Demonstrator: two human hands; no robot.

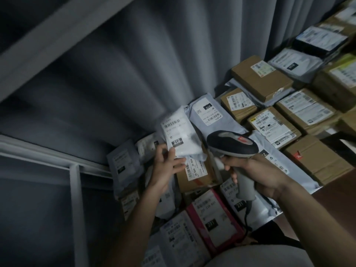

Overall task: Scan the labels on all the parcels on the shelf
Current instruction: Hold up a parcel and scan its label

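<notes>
Head | left hand pinches white mailer | right hand grips scanner

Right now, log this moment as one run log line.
left hand: holds white poly mailer | right hand: grips barcode scanner | label faces up

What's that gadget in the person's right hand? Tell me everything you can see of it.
The handheld scanner is a gun-shaped device, seemingly plastic: a dark rounded head with a grey top panel and a red patch, and a light grey handle. The right hand grips the handle. A cable runs down from the handle's base. Its head points toward the white parcel that the left hand holds up by its lower edge.
</notes>
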